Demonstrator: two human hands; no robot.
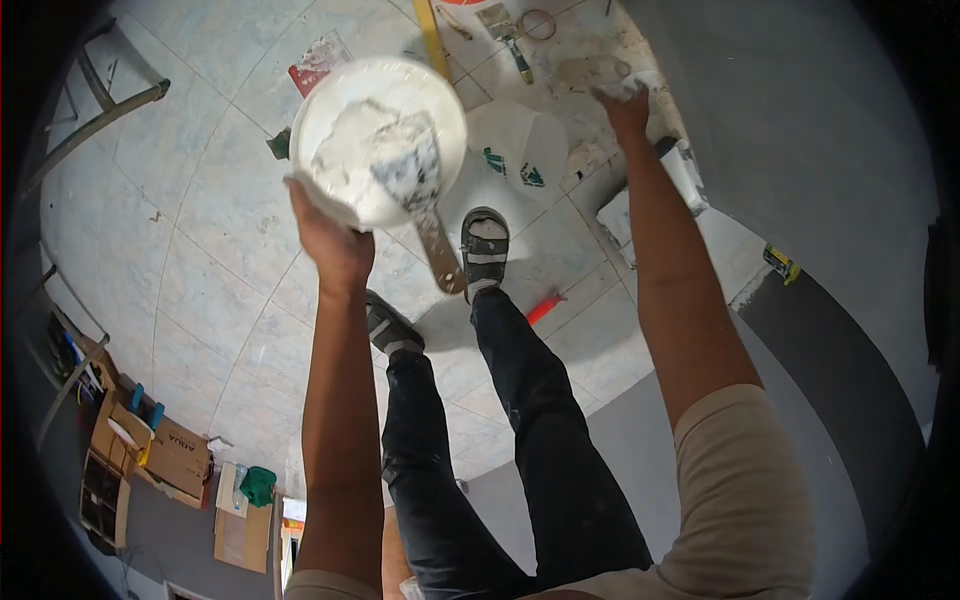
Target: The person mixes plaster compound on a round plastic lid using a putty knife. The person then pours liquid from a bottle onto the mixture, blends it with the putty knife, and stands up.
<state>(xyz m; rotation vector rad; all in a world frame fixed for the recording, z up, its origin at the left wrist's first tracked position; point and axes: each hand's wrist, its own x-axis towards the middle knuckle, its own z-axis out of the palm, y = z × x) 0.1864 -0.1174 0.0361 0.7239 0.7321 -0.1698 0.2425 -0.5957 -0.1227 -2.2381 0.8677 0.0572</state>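
My left hand (335, 240) grips the near left rim of a round white bowl (452, 105) and holds it up above the tiled floor. White paste (350, 140) fills part of the bowl. A putty knife (437, 250) rests in it, its blade smeared with paste and its wooden handle hanging over the near rim. My right hand (625, 105) is stretched out to the right, away from the bowl, with whitish fingers spread and nothing visible in them. Beneath it lies a clear plastic piece (592, 72) on the dusty floor.
A brush (515, 50) and a tape ring (537, 24) lie at the top. A translucent container (515, 145) stands right of the bowl. A red object (545, 308) is by my feet. Metal frames (120, 105) edge the left, cardboard boxes (175, 460) the lower left, a wall (800, 130) the right.
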